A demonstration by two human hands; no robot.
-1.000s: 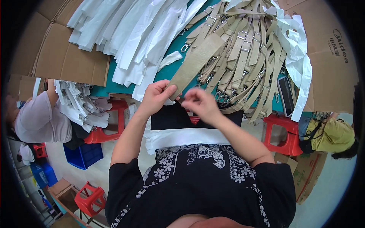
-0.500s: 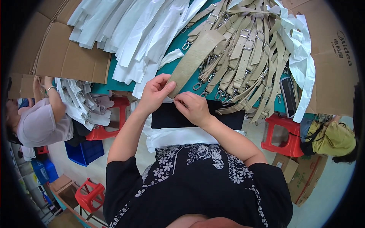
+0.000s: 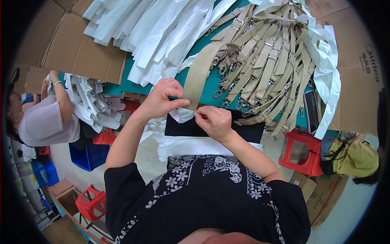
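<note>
A wide beige strap [image 3: 198, 77] rises from my hands, its top end curling over a bundle of beige straps [image 3: 268, 61] with silver buckles and snap hooks. My left hand [image 3: 165, 99] pinches the strap's lower end between thumb and fingers. Just below it, a piece of thin white wrapping [image 3: 181, 115] sticks out beneath the strap end. My right hand [image 3: 215, 122] is closed in a pinch at the lower right corner, where strap and wrapping meet. Exactly what its fingertips grip is hidden.
White sleeves [image 3: 162, 36] cover the green table's left part. A phone [image 3: 311, 110] lies at the right by crumpled white wrapping [image 3: 329, 81]. Black material [image 3: 243, 128] lines the near edge. Cardboard [image 3: 85, 53] flanks the table. Co-workers sit left and right near red stools [image 3: 298, 152].
The strap has swung more upright and its top now curls over. White wrapping has come into view below my left hand. My right hand has moved slightly down and right.
</note>
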